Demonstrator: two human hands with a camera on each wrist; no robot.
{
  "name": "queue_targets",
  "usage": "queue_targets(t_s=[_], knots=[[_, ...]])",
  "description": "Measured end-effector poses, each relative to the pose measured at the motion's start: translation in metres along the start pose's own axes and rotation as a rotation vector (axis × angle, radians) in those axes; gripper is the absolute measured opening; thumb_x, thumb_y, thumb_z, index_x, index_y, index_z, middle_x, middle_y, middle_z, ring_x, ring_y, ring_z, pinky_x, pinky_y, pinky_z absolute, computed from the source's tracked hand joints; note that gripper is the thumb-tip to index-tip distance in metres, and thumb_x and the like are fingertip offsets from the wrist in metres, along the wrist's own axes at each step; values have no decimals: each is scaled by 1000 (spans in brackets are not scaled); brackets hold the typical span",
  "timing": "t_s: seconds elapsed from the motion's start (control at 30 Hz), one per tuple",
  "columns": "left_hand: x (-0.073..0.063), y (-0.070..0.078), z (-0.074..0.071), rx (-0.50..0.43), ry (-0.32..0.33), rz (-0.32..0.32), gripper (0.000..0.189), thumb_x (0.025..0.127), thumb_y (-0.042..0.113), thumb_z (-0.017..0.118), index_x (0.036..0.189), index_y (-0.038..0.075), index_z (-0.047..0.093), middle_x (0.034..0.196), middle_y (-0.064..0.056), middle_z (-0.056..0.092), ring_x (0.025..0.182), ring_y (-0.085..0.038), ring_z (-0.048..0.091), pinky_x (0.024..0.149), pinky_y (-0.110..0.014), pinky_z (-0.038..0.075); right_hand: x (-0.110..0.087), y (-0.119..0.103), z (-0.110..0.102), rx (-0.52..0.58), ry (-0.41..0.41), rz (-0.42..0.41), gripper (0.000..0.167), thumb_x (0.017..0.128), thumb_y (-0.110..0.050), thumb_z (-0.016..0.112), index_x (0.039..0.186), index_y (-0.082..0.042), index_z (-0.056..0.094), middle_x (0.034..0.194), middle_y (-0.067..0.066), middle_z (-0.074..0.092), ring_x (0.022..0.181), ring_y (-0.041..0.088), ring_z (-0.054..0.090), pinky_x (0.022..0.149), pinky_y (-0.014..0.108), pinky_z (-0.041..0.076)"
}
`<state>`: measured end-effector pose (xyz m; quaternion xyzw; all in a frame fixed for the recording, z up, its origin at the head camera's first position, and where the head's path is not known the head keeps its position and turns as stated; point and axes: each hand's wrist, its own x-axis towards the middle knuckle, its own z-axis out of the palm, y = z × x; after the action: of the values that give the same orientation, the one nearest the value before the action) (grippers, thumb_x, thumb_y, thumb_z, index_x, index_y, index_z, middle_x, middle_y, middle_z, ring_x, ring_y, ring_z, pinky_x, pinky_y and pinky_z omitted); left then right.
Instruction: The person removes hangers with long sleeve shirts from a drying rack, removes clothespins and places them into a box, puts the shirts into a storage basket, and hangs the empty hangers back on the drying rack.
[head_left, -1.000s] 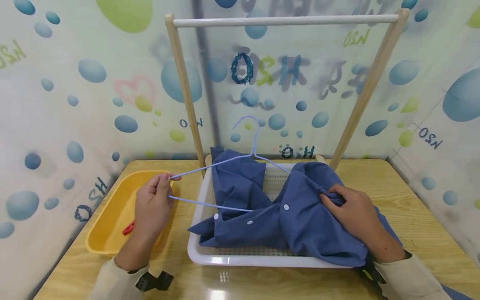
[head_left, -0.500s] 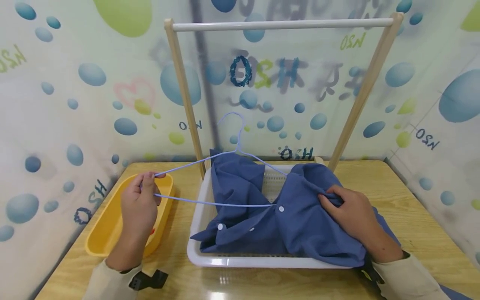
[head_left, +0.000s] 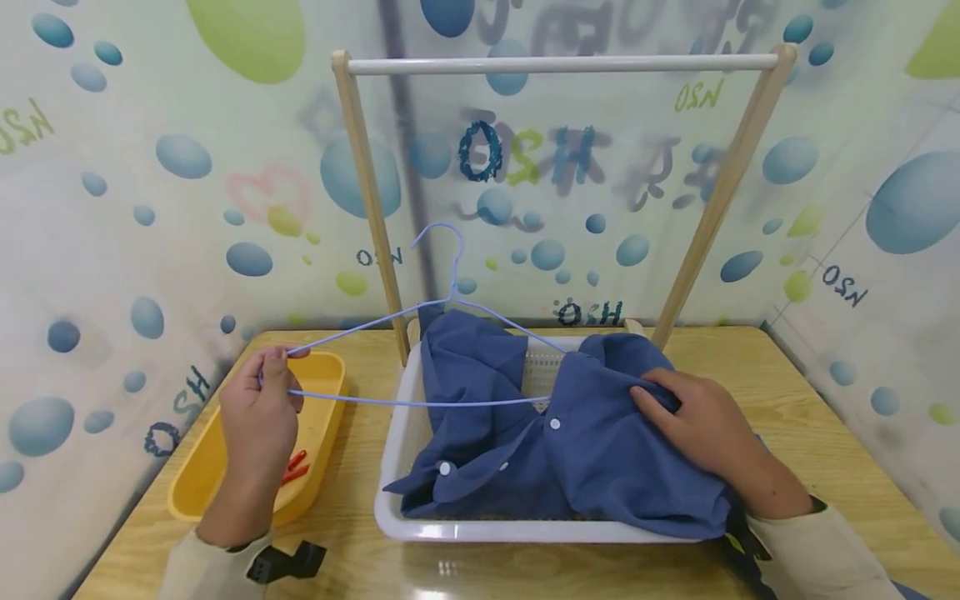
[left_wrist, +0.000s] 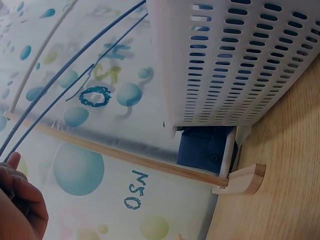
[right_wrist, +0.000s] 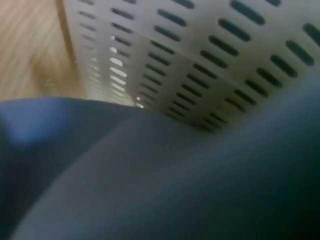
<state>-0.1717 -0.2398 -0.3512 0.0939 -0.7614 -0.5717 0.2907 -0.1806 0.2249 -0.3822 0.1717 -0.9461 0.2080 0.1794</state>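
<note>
Head: L grip pinching hanger, hook well below bar; R grip clutching shirt over bskt rim.

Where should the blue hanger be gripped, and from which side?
Likely best: pinch the hanger at its left end, coming from the left, where the left hand holds it. The sloping arm and bottom bar draw together there, clear of the garment. The other end disappears at the garment, and this leaves the upright hook free.
</note>
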Motion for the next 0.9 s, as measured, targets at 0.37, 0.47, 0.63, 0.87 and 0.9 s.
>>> queue_targets(t_s=[0.37,0.47,0.63,0.87,0.9], knots=[[5,-4,-2,-23,41,60,31,105,35,47,101,13,69,57,1,44,50,-13,42,49,-19,38,-2,4,10,8,28,-50,8,96,-23,67,89,-19,69,73,-8,65,62,3,54,60,29,45],[5,-4,-5,-42,61,76,31,105,34,47,100,14,69,57,2,43,50,-13,41,49,-18,38,-2,4,11,12,14,-47,10,96,-24,66,88,-20,68,71,-9,63,61,2,52,59,29,44],[4,-2,-7,-165,88,37,29,103,33,51,99,10,69,58,0,43,51,-13,39,50,-17,37,-2,4,11,29,13,-37,12,98,-25,64,87,-21,68,70,-10,62,61,2,52,60,29,43],[1,2,-4,-190,86,31,34,102,35,53,102,6,69,60,-2,43,54,-15,40,51,-18,39,-3,3,13,61,100,-26,12,97,-21,64,99,-12,71,91,3,71,84,22,67,76,46,53],[0,3,-3,-180,85,31,34,103,35,52,102,6,69,60,-2,44,54,-15,40,52,-18,39,-3,3,13,67,124,-29,13,97,-20,64,103,-10,71,97,5,71,89,24,68,79,48,53]])
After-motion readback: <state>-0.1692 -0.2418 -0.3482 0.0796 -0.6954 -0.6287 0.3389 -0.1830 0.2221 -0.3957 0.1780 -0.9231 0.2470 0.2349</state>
